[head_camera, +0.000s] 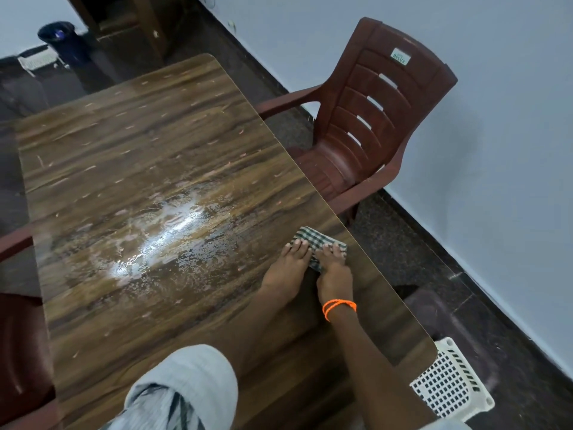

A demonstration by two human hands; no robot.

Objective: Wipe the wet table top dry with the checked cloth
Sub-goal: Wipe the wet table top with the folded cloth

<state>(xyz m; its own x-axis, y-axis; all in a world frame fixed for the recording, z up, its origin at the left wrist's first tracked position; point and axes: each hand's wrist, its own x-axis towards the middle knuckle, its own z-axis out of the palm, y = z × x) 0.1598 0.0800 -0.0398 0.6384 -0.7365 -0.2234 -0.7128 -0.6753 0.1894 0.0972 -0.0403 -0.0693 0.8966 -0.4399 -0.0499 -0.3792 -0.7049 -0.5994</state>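
Green-and-white checked cloth point(316, 243), folded small, is pressed flat under straight fingers of both hands, left hand point(286, 268) and right hand point(335, 268) side by side, near the brown wood-grain counter's point(155, 125) right edge; the puddle point(167, 237) lies leftward, nearer the left hand.

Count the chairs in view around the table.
2. One chair stands at the table's right side by the wall; part of another chair shows at the left edge. Others may be hidden.

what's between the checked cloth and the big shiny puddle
Only bare table top speckled with small water droplets lies between the checked cloth and the puddle, per the head view.
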